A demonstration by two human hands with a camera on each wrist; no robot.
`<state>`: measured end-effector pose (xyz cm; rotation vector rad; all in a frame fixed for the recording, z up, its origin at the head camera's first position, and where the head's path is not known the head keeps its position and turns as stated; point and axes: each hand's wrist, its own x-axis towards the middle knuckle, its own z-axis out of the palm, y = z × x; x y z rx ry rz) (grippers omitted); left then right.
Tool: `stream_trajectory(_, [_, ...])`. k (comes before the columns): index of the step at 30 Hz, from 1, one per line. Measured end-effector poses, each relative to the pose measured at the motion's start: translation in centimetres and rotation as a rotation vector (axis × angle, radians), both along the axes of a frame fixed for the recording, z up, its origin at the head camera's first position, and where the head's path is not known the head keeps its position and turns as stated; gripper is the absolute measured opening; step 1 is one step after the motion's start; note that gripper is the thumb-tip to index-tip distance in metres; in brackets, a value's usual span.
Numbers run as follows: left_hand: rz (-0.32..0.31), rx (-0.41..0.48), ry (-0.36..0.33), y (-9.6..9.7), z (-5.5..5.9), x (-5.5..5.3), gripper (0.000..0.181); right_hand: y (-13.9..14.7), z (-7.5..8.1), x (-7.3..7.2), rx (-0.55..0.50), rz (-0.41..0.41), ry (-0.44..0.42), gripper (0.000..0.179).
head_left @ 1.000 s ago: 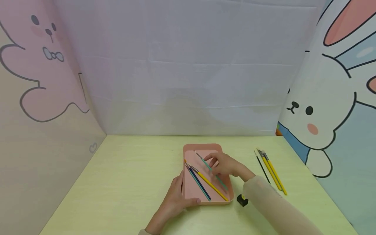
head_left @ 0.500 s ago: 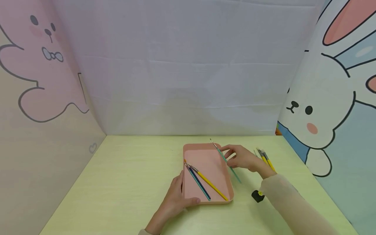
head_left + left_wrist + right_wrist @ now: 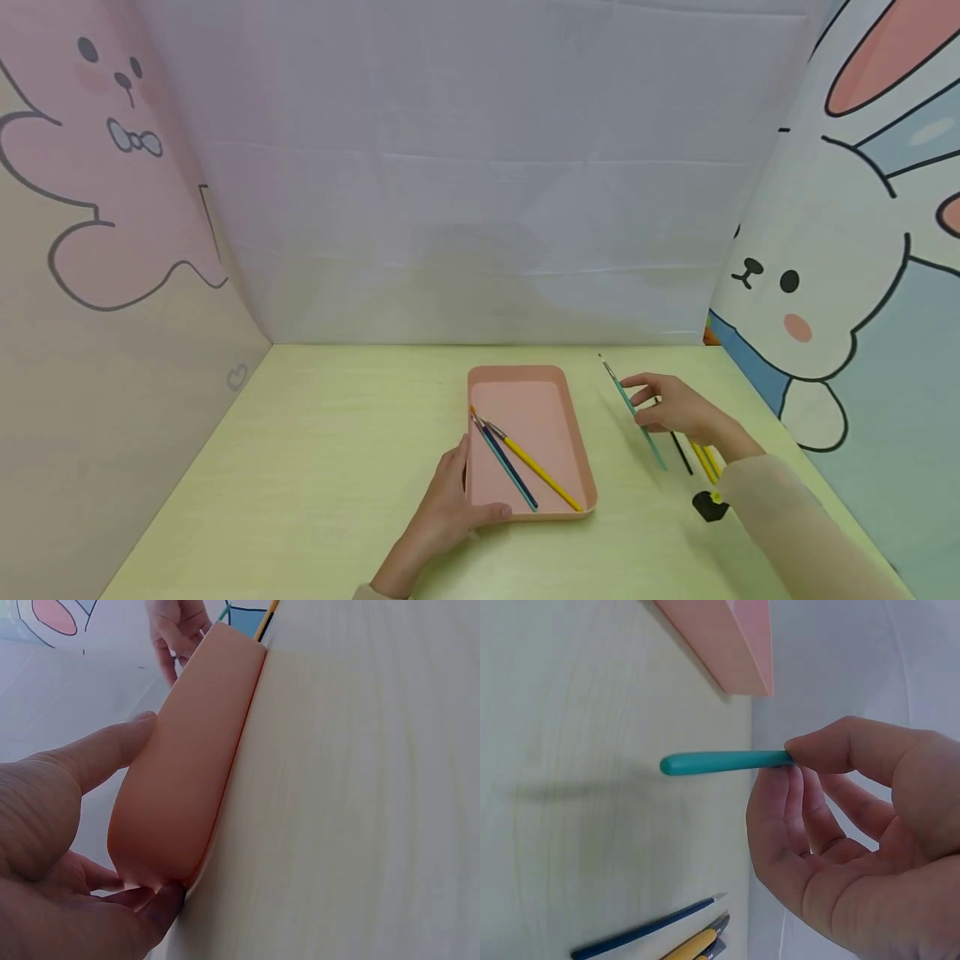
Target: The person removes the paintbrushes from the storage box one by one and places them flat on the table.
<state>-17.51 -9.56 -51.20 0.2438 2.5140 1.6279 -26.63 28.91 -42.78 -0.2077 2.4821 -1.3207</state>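
My right hand [image 3: 678, 408] pinches a teal paintbrush [image 3: 712, 762] between thumb and fingers, above the table to the right of the tray. The brush slants, bristles toward the back, and its shadow falls on the wood below. At the pink tray's [image 3: 525, 377] near left corner, my left hand [image 3: 450, 508] grips the wall, thumb on the near rim and fingers along the left side. Inside the tray lie a yellow paintbrush [image 3: 543, 475], a dark blue paintbrush [image 3: 513, 468] and another teal paintbrush [image 3: 501, 464], their bristle ends together at the left wall.
Right of my right hand, a dark-handled paintbrush [image 3: 681, 454] and yellow paintbrushes [image 3: 705, 463] lie side by side on the table [image 3: 337, 458], partly hidden by the hand. A pale wall [image 3: 480, 167] stands behind, with printed side walls left and right.
My right hand has lifted the teal paintbrush out of the tray and carried it right, past the tray's edge, toward the brushes on the table. My left hand has stayed at the tray.
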Motion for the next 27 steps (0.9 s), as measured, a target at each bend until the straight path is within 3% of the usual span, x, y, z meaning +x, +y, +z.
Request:
stream_trajectory(8, [-0.003,-0.002,0.004,0.0,0.0,0.0,0.134,2.6,-1.5,0.0,0.029,-0.071,-0.013,0.065])
stream_trajectory(19, [-0.003,0.0,0.001,0.0,0.0,-0.1,0.134,3.2,-2.5,-0.1,0.067,-0.12,0.002,0.062])
stream_trajectory(27, [-0.01,-0.002,0.004,-0.1,-0.1,0.0,0.134,2.9,-3.6,-0.7,0.221,-0.151,0.074,0.058])
